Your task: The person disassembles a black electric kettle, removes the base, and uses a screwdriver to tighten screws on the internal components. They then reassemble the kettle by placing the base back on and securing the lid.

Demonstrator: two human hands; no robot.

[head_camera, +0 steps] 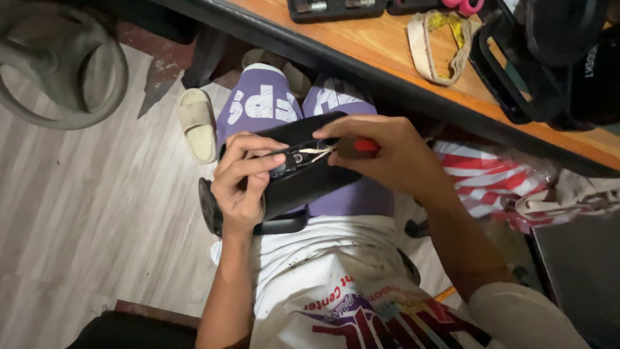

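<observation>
White cloth of the person's shirt (323, 284), with a coloured print across its lower part, fills the near edge of the view; just above it, on the lap, rests a black plastic part (303, 174), curved and hollow, lying across the purple shorts (258, 97); the left hand (242, 184) grasps the left end of the black part, fingers curled over its upper edge and thumb pressed near a small recess with a metal fitting; the right hand (387, 152) is clenched around a red-handled tool (363, 146), likely a screwdriver, whose tip lies in that recess beside some pale wires (318, 151).

As a judgement, the work on the fitting is under way and not finished; the tool is engaged at the recess, the part is in one piece on the lap, and no loose screw can be seen, so I cannot tell how much is left.

Above the black part runs an orange-brown workbench (387, 45) with a dark edge; on it sit a dark tray of tool bits (336, 8), a pale cloth strap with a yellow patch (439, 45) and a black bracket (516, 71); a black object right of the bracket carries a small white label; to the right of the black part lies a red-and-white striped bag (491, 181); left of it, on the pale floor, a cream sandal (199, 123) and, further left, a grey steering wheel (58, 64).
</observation>
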